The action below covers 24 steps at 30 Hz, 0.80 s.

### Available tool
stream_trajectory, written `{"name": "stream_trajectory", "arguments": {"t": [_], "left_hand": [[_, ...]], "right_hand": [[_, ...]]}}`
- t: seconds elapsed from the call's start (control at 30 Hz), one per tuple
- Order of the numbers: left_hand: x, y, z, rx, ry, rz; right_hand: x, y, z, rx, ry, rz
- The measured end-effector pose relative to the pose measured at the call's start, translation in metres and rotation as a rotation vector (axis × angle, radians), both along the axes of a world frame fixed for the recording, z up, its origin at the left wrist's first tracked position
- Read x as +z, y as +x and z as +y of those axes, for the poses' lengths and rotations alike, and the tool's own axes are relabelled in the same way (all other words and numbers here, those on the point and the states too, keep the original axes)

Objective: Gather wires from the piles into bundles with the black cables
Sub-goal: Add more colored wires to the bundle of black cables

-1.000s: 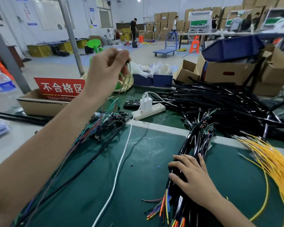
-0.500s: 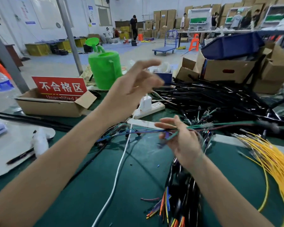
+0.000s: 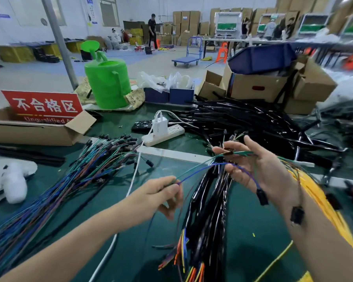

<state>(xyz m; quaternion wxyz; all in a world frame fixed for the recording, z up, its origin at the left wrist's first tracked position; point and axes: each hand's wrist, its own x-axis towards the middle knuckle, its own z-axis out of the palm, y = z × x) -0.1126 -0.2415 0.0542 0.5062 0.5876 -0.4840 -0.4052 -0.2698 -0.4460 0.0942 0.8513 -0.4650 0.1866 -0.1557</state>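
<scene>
My left hand (image 3: 161,195) pinches thin blue and green wires (image 3: 200,169) that stretch up and right to my right hand (image 3: 259,169). That hand grips the same strands between thumb and fingers above the mat, and black plugs (image 3: 262,197) dangle below its wrist. Under both hands lies a bundle of black cables (image 3: 208,210) with coloured cores at the near end. A pile of coloured wires (image 3: 75,176) fans across the left of the green mat (image 3: 253,231). A yellow wire pile (image 3: 322,202) lies at the right.
A big heap of black cables (image 3: 253,123) fills the back right. A white power strip (image 3: 163,133) with a charger sits mid-table, and its white cord (image 3: 130,184) crosses the mat. A cardboard box (image 3: 39,131) with a red sign and a green watering can (image 3: 108,84) stand behind.
My left hand has come down from high at the back and now pinches the wires low over the mat. My right hand has lifted off the black bundle and holds the strands.
</scene>
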Motion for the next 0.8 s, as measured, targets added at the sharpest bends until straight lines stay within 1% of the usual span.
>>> {"name": "stream_trajectory", "arguments": {"t": [0.07,0.13,0.17,0.23,0.27,0.37,0.4,0.53,0.6,0.67,0.7,0.73,0.8], "left_hand": [[-0.004,-0.007,0.002,-0.015,0.013,0.052],[-0.011,-0.011,0.000,0.026,0.005,0.081],[-0.014,-0.014,-0.001,0.033,0.004,0.151],[-0.017,-0.023,-0.003,0.007,0.008,0.376],[-0.017,-0.027,-0.004,0.016,0.013,0.455],[-0.018,-0.033,-0.004,0.091,0.074,0.594],[-0.020,-0.034,-0.006,0.109,0.100,0.582],[-0.026,-0.039,-0.013,0.197,0.161,0.225],[-0.027,-0.044,-0.018,0.186,0.145,0.108],[-0.028,-0.051,-0.023,0.133,0.137,0.047],[-0.028,-0.055,-0.025,0.099,0.139,0.073],[-0.028,-0.058,-0.027,0.070,0.139,0.150],[-0.025,-0.058,-0.030,0.056,0.140,0.416]], "right_hand": [[-0.002,-0.006,-0.004,0.018,0.015,0.048],[-0.004,-0.008,-0.003,0.035,0.062,0.055],[-0.005,-0.009,-0.002,0.042,0.095,0.046],[-0.007,-0.009,-0.001,0.047,0.167,0.012],[-0.008,-0.010,-0.001,0.044,0.189,0.002],[-0.013,-0.015,-0.003,0.040,0.189,0.004],[-0.016,-0.017,-0.004,0.041,0.199,0.001],[-0.025,-0.021,-0.006,0.020,0.275,-0.045],[-0.026,-0.022,-0.004,0.036,0.269,-0.051],[-0.027,-0.023,-0.002,0.047,0.264,-0.039],[-0.027,-0.023,-0.001,0.036,0.268,-0.038],[-0.027,-0.024,0.000,0.020,0.266,-0.035],[-0.027,-0.026,-0.002,-0.016,0.271,0.001]]}}
